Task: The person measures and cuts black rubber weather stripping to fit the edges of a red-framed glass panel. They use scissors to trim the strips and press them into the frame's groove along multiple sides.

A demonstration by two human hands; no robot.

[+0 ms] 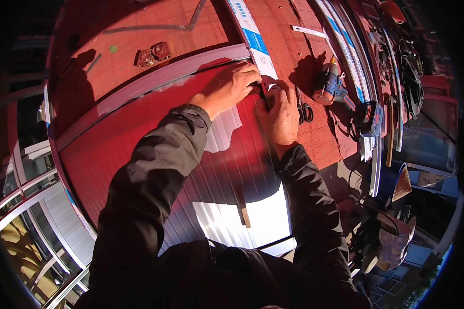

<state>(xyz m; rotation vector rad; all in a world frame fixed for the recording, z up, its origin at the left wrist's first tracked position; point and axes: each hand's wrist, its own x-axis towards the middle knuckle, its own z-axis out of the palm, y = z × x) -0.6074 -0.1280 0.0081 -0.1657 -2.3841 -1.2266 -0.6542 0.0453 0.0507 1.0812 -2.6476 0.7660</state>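
Ribbed panel (154, 139): lies flat on red workbench (139, 31), sunlit at near edge. Left hand (231, 85) pressed palm-down on its far edge, fingers curled. Right hand (279, 114) closed on small dark tool (264, 92) beside it. Scissors (303, 109) and cordless drill (336, 88) just right.

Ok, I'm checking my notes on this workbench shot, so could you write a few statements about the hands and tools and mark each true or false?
1. Both hands meet at the far edge of the ribbed panel. True.
2. The cordless drill is in the right hand. False: it lies on the red worktop, right of the hands.
3. Scissors lie just right of the right hand. True.
4. The left hand is gloved. False: it is bare.
5. The sleeves are white. False: dark.
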